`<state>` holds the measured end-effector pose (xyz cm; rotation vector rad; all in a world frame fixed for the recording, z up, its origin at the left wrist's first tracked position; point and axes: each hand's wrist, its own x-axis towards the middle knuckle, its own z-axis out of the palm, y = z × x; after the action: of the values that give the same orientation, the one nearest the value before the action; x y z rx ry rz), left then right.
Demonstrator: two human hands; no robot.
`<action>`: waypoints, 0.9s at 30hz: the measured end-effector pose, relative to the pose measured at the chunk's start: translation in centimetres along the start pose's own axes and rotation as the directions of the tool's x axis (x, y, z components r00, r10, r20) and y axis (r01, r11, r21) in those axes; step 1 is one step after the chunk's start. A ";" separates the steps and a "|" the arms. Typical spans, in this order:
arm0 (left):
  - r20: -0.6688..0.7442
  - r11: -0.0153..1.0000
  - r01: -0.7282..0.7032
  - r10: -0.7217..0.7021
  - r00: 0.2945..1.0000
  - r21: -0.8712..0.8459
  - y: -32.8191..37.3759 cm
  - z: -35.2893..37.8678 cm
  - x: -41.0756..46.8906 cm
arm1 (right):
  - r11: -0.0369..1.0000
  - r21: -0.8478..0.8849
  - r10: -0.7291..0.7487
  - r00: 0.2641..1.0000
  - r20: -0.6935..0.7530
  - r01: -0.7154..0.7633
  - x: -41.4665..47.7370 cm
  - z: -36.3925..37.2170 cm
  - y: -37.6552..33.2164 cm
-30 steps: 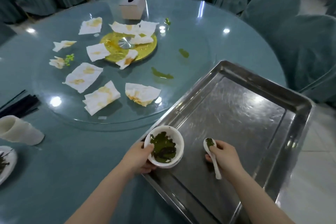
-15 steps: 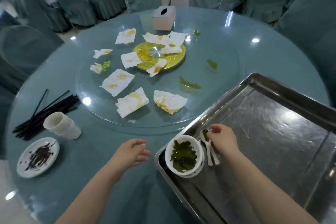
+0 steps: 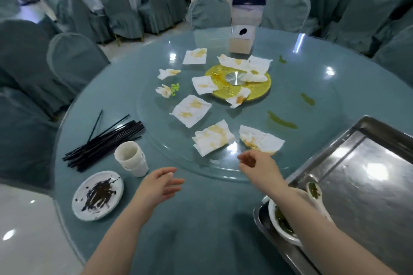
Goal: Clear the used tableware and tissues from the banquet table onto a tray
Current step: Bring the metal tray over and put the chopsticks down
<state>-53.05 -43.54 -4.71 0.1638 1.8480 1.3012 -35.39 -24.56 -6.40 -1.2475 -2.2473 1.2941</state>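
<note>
Here both hands hover empty over the tabletop (image 3: 212, 219): the left hand (image 3: 158, 187) with fingers loosely spread, the right hand (image 3: 260, 166) with fingers loosely curled, near a stained tissue (image 3: 261, 140) on the glass turntable (image 3: 324, 123). The bowl (image 3: 281, 223) and spoon (image 3: 314, 191) lie in the tray (image 3: 368, 203); plate (image 3: 98, 195), cups (image 3: 131, 159) and chopsticks (image 3: 105, 140) sit left.

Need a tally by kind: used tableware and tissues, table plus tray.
Tissues: 11
Plate: 1
Cup stack: 1 (cups in it unclear)
Chopstick bundle: 1 (sticks uncountable)
Bowl: 1
Spoon: 1
Total: 16
</note>
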 end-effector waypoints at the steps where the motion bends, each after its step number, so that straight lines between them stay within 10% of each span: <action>1: -0.017 0.999 -0.013 0.012 1.000 -0.034 -0.1 -1.7 0.6 | 1.000 0.002 -0.006 0.999 0.036 0.006 0.4 1.7 -1.0; 9: -0.294 0.990 -0.070 0.031 0.955 -0.125 -2.8 -16.0 5.7 | 0.997 0.079 -0.019 0.975 0.221 0.002 4.0 15.0 -8.8; 15: -0.524 0.945 0.070 0.116 0.844 0.321 -6.7 -23.9 8.4 | 0.996 0.082 -0.005 0.948 0.319 -0.023 6.0 22.2 -11.7; 27: -0.362 0.882 0.198 -0.033 0.931 0.428 -9.1 -26.6 10.7 | 0.978 0.209 -0.036 0.974 0.223 -0.012 6.7 26.9 -12.9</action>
<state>-75.08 -60.85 -15.55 0.0714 2.4138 0.8213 -62.23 -37.81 -12.49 -1.0562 -2.1869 1.6944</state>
